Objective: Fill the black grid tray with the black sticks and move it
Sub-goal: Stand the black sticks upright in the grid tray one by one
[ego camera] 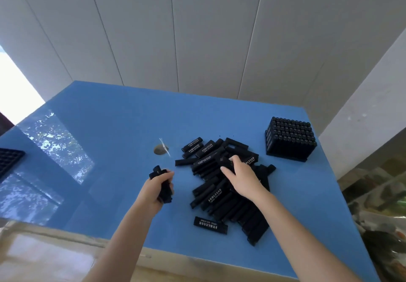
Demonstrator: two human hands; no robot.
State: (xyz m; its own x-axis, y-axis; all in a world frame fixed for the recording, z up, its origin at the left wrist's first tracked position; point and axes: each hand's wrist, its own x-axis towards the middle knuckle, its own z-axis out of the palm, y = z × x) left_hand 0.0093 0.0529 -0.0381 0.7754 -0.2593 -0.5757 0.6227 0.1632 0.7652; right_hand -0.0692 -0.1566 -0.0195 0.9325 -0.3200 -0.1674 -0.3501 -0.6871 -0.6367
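Gripping a bundle of sticks, the left hand (pixel 159 186) waits; the right hand (pixel 241 177) spreads over the pile (pixel 224 185) (one tray (pixel 290 141) full, another (pixel 9 161) empty).

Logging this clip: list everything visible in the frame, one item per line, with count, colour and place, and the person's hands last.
Table: one, blue, glossy, fills the middle of the view.
Loose sticks: a pile too tangled to count, black with white print, centre-right of the table.
Single stick: one, black, flat on the table at the near edge of the pile.
Filled tray: one, black, packed with upright sticks, far right of the table.
Empty grid tray: one, black, cut off by the left edge.
Round hole: one, in the tabletop left of the pile, with a clear strip across it.
Wall panels: white, behind the table.
Left hand: gripping a bundle of black sticks.
Right hand: open, fingers on the pile.
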